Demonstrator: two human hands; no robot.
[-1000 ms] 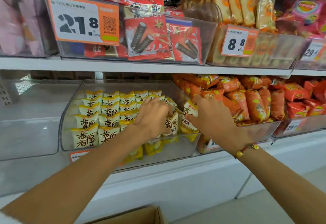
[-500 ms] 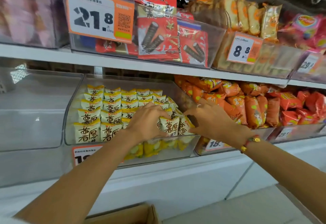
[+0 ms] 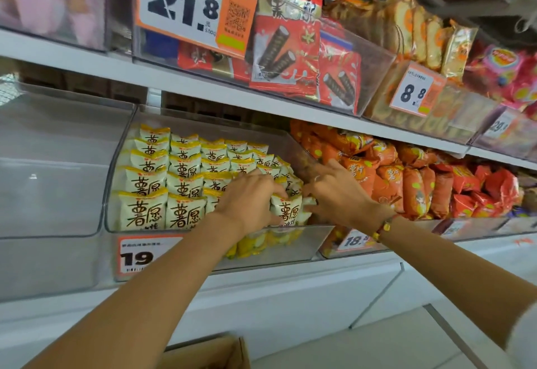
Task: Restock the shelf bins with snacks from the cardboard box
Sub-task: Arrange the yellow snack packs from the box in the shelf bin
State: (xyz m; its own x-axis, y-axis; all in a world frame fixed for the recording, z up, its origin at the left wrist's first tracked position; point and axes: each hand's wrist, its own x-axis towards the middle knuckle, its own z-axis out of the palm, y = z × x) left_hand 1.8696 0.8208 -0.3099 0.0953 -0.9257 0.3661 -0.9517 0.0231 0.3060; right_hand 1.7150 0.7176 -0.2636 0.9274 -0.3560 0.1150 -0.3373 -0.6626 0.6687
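Inside the clear bin [image 3: 203, 255], left hand [image 3: 247, 203] and right hand [image 3: 334, 194] pinch an upright packet [image 3: 287, 211], label outward.

An orange-and-white price tag [image 3: 191, 8] on the upper left bin reads "21.8" beside a QR code, and a smaller tag [image 3: 414, 92] to its right reads "8.8". On the lower shelf, the yellow snack packets [image 3: 142, 211] bear the characters "薯愿". The tag [image 3: 142, 255] under them shows "19", the neighbouring tag [image 3: 356, 241] "18.", and a far-right tag [image 3: 499, 126] "29".
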